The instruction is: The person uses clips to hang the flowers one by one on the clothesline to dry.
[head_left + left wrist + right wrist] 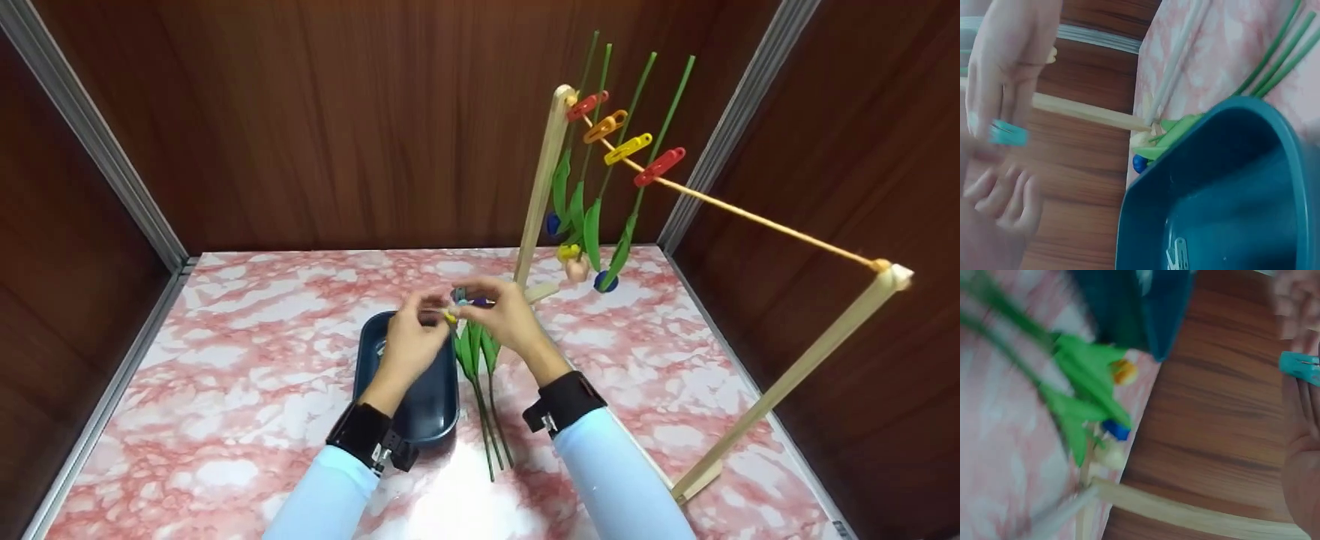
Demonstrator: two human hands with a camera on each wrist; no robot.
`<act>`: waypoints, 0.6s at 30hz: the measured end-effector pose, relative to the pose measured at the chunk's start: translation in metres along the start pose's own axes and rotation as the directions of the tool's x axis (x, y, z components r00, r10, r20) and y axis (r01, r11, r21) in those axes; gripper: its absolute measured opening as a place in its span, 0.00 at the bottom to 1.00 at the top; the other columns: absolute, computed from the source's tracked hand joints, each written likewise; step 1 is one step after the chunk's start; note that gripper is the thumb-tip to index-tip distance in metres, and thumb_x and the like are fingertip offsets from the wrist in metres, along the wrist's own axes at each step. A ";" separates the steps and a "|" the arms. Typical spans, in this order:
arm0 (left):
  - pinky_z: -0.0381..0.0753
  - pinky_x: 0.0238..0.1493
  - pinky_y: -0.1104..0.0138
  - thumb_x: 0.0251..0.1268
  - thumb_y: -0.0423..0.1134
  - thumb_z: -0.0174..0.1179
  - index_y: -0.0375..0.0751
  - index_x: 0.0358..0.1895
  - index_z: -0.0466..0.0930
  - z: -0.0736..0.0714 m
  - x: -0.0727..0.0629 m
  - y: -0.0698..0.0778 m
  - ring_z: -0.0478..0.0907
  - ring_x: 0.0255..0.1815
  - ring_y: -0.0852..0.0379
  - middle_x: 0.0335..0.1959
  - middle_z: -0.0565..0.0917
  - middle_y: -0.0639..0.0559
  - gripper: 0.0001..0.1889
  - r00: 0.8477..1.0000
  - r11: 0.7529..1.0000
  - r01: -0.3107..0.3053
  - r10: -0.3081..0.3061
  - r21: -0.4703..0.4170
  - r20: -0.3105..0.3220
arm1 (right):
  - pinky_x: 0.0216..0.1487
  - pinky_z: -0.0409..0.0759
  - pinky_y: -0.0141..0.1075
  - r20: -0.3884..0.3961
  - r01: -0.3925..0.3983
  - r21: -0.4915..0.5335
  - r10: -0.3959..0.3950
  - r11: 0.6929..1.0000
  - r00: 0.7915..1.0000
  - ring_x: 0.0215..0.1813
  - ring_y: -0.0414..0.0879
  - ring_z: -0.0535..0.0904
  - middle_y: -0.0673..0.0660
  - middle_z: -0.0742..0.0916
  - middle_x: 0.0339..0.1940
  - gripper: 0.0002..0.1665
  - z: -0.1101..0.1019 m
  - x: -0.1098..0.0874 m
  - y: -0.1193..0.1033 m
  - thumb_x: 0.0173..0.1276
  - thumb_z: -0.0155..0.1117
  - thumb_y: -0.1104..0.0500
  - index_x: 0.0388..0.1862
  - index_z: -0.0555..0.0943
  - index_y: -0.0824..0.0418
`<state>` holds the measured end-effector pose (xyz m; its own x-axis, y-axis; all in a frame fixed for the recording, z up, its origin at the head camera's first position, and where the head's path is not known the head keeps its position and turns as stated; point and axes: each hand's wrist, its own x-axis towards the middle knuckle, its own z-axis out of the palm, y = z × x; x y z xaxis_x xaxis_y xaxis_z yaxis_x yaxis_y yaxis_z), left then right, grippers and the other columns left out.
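My right hand pinches a small teal clothespin between thumb and fingers, above the far end of the dark blue bin. Close beside it is my left hand, fingers bent; blur hides whether its fingertips grip the clothespin. In the right wrist view the same teal clothespin lies against the right fingers, with the left hand above. Below the hands, several artificial tulips with green leaves lie on the table beside the bin, their heads partly covered in the head view.
A wooden frame carries a taut cord on the right. Red, orange and yellow clothespins hold several tulips upside down there. At least one pale clothespin lies inside the bin. Brown panels enclose the marbled table.
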<state>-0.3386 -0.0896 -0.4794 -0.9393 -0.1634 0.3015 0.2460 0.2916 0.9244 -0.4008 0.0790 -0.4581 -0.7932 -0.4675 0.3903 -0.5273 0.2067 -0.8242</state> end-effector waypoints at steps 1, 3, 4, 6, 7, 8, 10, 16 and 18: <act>0.89 0.50 0.59 0.66 0.27 0.67 0.34 0.59 0.83 0.000 0.000 -0.001 0.89 0.51 0.43 0.51 0.90 0.42 0.18 0.999 1.000 0.011 -0.010 -0.014 0.035 | 0.56 0.87 0.41 -0.014 -0.026 0.035 0.026 0.999 1.000 0.53 0.53 0.89 0.61 0.92 0.48 0.21 -0.001 0.001 -0.002 0.66 0.79 0.67 0.58 0.88 0.67; 0.89 0.52 0.59 0.68 0.30 0.70 0.34 0.60 0.84 0.000 0.001 -0.001 0.89 0.52 0.44 0.51 0.91 0.41 0.18 0.996 0.999 0.031 -0.029 -0.022 0.083 | 0.55 0.87 0.40 -0.019 -0.062 0.082 0.064 0.995 0.998 0.53 0.53 0.89 0.61 0.92 0.49 0.21 -0.002 0.004 -0.007 0.65 0.80 0.67 0.57 0.88 0.68; 0.89 0.52 0.60 0.69 0.32 0.71 0.34 0.60 0.85 0.002 0.002 0.000 0.90 0.51 0.46 0.50 0.92 0.42 0.18 0.995 0.999 0.038 -0.036 -0.023 0.089 | 0.54 0.87 0.40 -0.014 -0.074 0.092 0.076 0.993 0.997 0.53 0.53 0.89 0.61 0.92 0.49 0.21 -0.004 0.005 -0.009 0.65 0.79 0.67 0.56 0.88 0.68; 0.89 0.49 0.62 0.70 0.34 0.72 0.34 0.56 0.88 0.005 0.003 0.001 0.91 0.48 0.49 0.46 0.93 0.42 0.15 0.996 0.998 0.053 -0.051 -0.038 0.075 | 0.54 0.87 0.40 0.005 -0.100 0.090 0.100 0.991 0.995 0.54 0.54 0.89 0.62 0.92 0.51 0.21 -0.007 0.007 -0.013 0.66 0.79 0.66 0.57 0.88 0.68; 0.89 0.48 0.63 0.71 0.34 0.72 0.34 0.54 0.89 0.006 0.003 0.001 0.91 0.46 0.50 0.45 0.93 0.43 0.13 0.997 0.997 0.060 -0.056 -0.057 0.061 | 0.53 0.88 0.40 0.016 -0.111 0.086 0.110 0.990 0.994 0.54 0.54 0.89 0.62 0.92 0.51 0.21 -0.009 0.007 -0.015 0.66 0.79 0.66 0.58 0.87 0.68; 0.89 0.46 0.64 0.71 0.35 0.72 0.34 0.53 0.89 0.007 0.004 0.002 0.91 0.44 0.52 0.44 0.93 0.43 0.12 0.997 0.995 0.068 -0.065 -0.073 0.046 | 0.54 0.88 0.39 0.028 -0.123 0.087 0.121 0.989 0.992 0.55 0.54 0.89 0.62 0.91 0.53 0.22 -0.010 0.008 -0.016 0.67 0.79 0.65 0.59 0.87 0.69; 0.89 0.44 0.66 0.69 0.34 0.73 0.33 0.51 0.90 0.008 0.003 0.003 0.91 0.42 0.53 0.42 0.93 0.43 0.11 0.997 0.993 0.068 -0.065 -0.099 0.034 | 0.53 0.88 0.38 0.047 -0.149 0.093 0.145 0.984 0.988 0.55 0.54 0.89 0.63 0.91 0.54 0.23 -0.014 0.007 -0.020 0.68 0.78 0.65 0.60 0.86 0.69; 0.88 0.43 0.65 0.69 0.35 0.73 0.36 0.48 0.92 0.012 0.002 0.005 0.90 0.40 0.54 0.39 0.93 0.46 0.09 0.999 0.998 0.003 -0.001 -0.062 0.038 | 0.52 0.88 0.35 0.089 -0.176 0.114 0.167 0.978 0.982 0.52 0.51 0.89 0.63 0.92 0.53 0.21 -0.025 0.007 -0.025 0.70 0.76 0.64 0.60 0.87 0.69; 0.88 0.43 0.64 0.69 0.34 0.74 0.38 0.47 0.93 0.013 0.001 0.005 0.90 0.41 0.54 0.38 0.93 0.47 0.08 0.999 0.999 -0.014 0.016 -0.050 0.033 | 0.50 0.87 0.35 0.104 -0.169 0.106 0.158 0.980 0.982 0.51 0.51 0.89 0.62 0.92 0.51 0.20 -0.028 0.006 -0.026 0.69 0.77 0.64 0.59 0.88 0.68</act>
<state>-0.3415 -0.0757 -0.4780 -0.9428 -0.1272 0.3081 0.2708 0.2466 0.9305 -0.4003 0.0947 -0.4235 -0.8307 -0.5154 0.2105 -0.3507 0.1907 -0.9169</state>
